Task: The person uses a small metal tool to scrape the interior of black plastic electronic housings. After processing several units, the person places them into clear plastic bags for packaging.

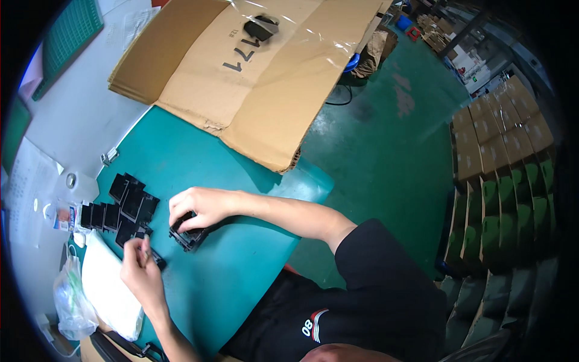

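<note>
My right hand (205, 205) reaches in over the teal table and grips a black plastic frame-like part (188, 239) from above, with the fingers covering its upper side. Just to the left, my left hand (140, 265) is closed, its fingertips pinched together at the near edge of a group of black plastic parts (140, 206). Whatever sits between those fingertips is too small to make out. Another black piece (158, 259) shows partly beside the left fingers. Several of the black parts lie overlapping on the table, and a row of smaller black blocks (96, 216) adjoins them at the left.
A large opened cardboard box (199, 90) overhangs the table's far side, with a black part (260, 29) on it. White sheet material (108, 289), a plastic bag (73, 301) and a white bottle (80, 186) line the left. Stacked cartons (494, 145) stand on the right.
</note>
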Demonstrator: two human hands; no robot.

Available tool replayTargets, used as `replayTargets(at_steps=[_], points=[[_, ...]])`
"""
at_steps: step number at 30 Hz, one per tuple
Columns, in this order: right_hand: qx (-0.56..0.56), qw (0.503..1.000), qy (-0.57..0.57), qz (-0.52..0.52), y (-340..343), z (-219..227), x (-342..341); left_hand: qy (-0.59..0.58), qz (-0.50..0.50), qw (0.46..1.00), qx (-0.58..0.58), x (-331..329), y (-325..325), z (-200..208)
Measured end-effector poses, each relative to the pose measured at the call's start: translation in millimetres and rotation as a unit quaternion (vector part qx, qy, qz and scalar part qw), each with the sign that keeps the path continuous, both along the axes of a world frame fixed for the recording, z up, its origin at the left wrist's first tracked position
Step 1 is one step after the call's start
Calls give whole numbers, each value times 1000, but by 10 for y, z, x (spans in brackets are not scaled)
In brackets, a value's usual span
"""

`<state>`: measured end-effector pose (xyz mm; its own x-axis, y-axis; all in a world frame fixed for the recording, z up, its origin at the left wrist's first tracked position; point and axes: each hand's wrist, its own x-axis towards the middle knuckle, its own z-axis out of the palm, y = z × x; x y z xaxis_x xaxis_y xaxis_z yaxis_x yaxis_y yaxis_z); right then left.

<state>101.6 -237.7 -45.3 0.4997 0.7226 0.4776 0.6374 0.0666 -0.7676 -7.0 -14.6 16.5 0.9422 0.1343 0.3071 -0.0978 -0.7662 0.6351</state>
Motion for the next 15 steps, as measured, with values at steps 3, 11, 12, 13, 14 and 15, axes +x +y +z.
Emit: replayTargets(at_steps=[3, 11, 12, 13, 14, 15], points=[[-31, 999, 15, 6, 75, -31, -49, -23, -17, 999, -24, -195, 7, -83], [-122, 992, -27, -14, 115, 186, -221, 5, -99, 995, -17, -421, 177, -139], [-134, 990, -31, -23, 148, 148, -258, 40, -99, 994, -29, -438, 151, -60], [-119, 992, -24, -19, 186, 107, -276, 43, -96, 994, 6, -447, 157, -61], [-106, 994, -16, -18, 205, 81, -284, 48, -96, 993, 41, -450, 157, -75], [-104, 994, -21, -17, 196, 138, -282, 25, -89, 995, 44, -448, 132, -71]])
